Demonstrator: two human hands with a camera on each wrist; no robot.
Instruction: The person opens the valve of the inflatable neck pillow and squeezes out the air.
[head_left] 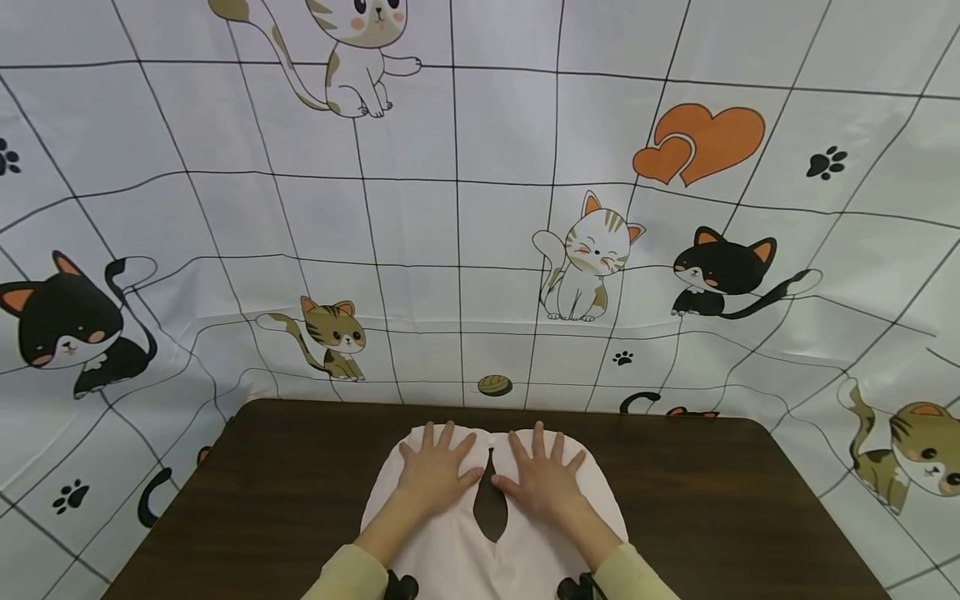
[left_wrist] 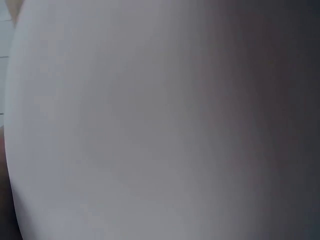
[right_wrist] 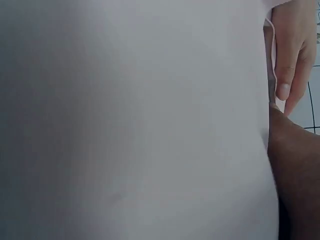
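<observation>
A pale pink piece of cloth with a rounded far edge lies on the dark brown table. A teardrop-shaped opening runs down its middle, and the table shows through it. My left hand rests flat on the left half, fingers spread. On the right half lies my right hand, likewise flat with fingers apart. Both thumbs point inward to the edges of the opening. Close up, the cloth fills most of the left wrist view. In the right wrist view, the other hand appears beyond the cloth.
The dark brown table extends to both sides of the cloth. Behind it hangs a white sheet with black grid lines and printed cats, hearts and paws. Dark wrist straps sit at the yellow sleeves.
</observation>
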